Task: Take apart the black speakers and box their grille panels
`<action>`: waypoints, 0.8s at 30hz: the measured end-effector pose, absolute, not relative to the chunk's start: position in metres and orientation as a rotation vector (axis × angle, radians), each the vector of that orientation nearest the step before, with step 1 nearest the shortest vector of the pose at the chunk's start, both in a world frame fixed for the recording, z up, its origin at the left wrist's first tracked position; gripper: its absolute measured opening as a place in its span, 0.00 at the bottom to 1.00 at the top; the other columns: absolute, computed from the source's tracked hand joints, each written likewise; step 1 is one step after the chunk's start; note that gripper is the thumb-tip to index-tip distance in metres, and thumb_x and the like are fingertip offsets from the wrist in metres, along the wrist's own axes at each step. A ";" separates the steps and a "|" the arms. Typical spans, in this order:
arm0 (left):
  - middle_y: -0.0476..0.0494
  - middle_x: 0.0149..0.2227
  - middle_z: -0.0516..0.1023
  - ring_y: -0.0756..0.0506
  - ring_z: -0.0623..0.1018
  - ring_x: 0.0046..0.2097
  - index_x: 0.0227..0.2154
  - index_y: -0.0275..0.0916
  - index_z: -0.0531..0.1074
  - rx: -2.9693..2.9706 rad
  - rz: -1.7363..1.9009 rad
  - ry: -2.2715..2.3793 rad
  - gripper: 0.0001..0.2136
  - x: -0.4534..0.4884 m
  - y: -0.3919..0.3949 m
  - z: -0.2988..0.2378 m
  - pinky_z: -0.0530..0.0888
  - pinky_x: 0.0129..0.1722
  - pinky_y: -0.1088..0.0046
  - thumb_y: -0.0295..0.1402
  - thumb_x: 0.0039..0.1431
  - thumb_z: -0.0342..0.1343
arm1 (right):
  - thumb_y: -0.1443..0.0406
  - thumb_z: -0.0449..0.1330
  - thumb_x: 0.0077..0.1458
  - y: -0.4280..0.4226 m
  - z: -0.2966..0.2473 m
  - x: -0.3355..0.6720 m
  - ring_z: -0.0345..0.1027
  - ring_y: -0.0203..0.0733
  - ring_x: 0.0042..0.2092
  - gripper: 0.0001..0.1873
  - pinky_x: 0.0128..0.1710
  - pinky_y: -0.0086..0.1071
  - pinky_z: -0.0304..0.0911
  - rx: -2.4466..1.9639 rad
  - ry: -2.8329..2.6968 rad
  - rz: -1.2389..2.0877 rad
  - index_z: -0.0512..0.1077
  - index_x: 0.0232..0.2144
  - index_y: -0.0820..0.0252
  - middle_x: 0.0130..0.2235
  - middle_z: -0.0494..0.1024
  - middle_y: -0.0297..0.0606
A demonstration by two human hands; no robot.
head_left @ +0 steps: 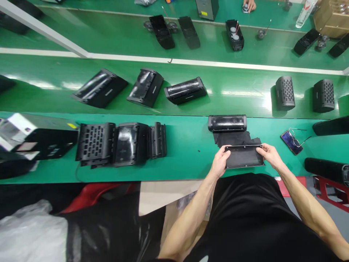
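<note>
Both my hands hold a flat black rectangular panel point(243, 157) over the near edge of the green bench point(185, 153). My left hand point(220, 162) grips its left end and my right hand point(268, 154) grips its right end, fingers closed on it. Just beyond the panel lies a piece of black cloth point(234, 138), and behind that a black cylindrical speaker point(227, 123) lies on its side.
Stacked black speaker housings point(120, 143) sit to the left, a phone point(290, 142) with glasses to the right. More speaker shells point(145, 87) and grilled units point(285, 92) ride the green belt beyond. Another person's hand point(249, 5) works at the far side.
</note>
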State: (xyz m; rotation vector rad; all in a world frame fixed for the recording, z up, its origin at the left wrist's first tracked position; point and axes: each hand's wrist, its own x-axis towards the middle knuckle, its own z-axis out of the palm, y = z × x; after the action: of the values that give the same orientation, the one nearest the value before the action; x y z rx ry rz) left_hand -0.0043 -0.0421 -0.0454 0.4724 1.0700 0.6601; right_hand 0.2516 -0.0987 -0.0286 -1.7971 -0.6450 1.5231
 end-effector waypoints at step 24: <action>0.41 0.42 0.86 0.40 0.82 0.44 0.46 0.37 0.82 0.390 0.712 1.140 0.26 -0.004 -0.038 -0.056 0.78 0.45 0.67 0.41 0.42 0.74 | 0.43 0.75 0.44 -0.098 -0.029 0.256 0.61 0.34 0.27 0.29 0.26 0.28 0.59 -1.699 -0.527 1.604 0.69 0.31 0.56 0.27 0.70 0.28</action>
State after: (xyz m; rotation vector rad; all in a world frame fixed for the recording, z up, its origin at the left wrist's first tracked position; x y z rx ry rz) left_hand -0.0041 -0.0381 -0.0557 0.3902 1.1403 0.7123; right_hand 0.2563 -0.0982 -0.0290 -1.6989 -0.5273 1.6043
